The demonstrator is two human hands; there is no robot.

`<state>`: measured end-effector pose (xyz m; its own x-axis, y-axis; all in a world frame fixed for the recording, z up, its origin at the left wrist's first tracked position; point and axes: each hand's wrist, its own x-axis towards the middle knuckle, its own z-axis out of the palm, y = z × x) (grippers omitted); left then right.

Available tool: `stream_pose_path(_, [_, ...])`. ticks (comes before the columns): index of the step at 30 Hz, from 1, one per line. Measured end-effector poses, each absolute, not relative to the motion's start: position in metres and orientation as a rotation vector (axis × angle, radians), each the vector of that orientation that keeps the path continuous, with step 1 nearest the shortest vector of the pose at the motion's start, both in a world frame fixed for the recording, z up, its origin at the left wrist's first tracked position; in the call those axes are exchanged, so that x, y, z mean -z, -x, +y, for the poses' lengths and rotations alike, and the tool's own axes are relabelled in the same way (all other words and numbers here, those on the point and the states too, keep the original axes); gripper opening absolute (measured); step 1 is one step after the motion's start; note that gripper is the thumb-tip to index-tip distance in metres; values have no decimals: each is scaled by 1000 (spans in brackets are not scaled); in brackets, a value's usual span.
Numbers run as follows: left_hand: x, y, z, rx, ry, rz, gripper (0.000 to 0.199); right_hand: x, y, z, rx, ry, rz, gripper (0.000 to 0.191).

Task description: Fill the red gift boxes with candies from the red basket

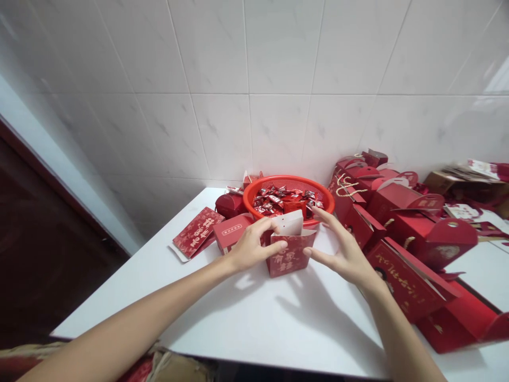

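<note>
A small red paper gift box (289, 255) with pale printed characters stands upright on the white table, its top open and a white inner flap raised. My left hand (254, 245) grips its left upper edge, thumb on the front and fingers at the back. At the box's right side is my right hand (344, 252), thumb and fingers spread apart; the thumb tip is at the box's edge, and I cannot tell whether it touches. Behind the box sits a red plastic basket (326, 197) filled with small wrapped sweets (274, 200).
Left of the box lie a flattened red printed box (199, 232) and a closed red box (231, 231). Many red gift boxes with rope handles crowd the right, including a large one (411, 281) near my right forearm. A tiled wall (222, 127) rises behind the table (254, 329).
</note>
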<state>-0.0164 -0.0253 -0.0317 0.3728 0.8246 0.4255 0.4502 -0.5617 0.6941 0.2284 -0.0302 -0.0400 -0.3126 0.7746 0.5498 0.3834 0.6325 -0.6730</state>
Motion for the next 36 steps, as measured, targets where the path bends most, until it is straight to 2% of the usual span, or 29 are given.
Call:
stream_pose_path(2, [31,16,-26,-1085,-2187,1120,22,48,-228,-25,-676,925,-1912,80])
stream_pose_path(6, [31,16,-25,-1091,-2174,1046,24,63,-222,-15,-793,892,-1799,70])
stream_pose_path(12, [38,22,-21,-1042,-1882,907,28,65,-218,-12,-822,947,-1758,68])
stream_pose_path(14, [40,24,-20,-1028,-1835,892,29,64,-218,-14,-789,928,-1742,62])
stream_pose_path(18, [40,23,-20,-1031,-1869,893,23,63,-214,-18,-829,851,-1756,36])
stream_pose_path(21, [37,22,-21,-1094,-2046,902,22,64,-208,-20,-806,852,-1720,34])
stream_pose_path(25, [36,21,-21,-1094,-2161,957,38,65,-203,-21,-777,855,-1676,32])
stream_pose_path(30, [42,23,-19,-1108,-2079,1052,84,67,-205,-23,-830,827,-1668,47])
stream_pose_path(32, [43,24,-19,-1082,-2074,1035,96,67,-208,-23,-861,802,-1634,48])
stream_pose_path(34, [43,25,-20,-1052,-2098,990,96,67,-210,-23,-879,781,-1593,43])
stream_pose_path(36, [40,25,-21,-1067,-2115,931,84,67,-212,-23,-880,777,-1564,42])
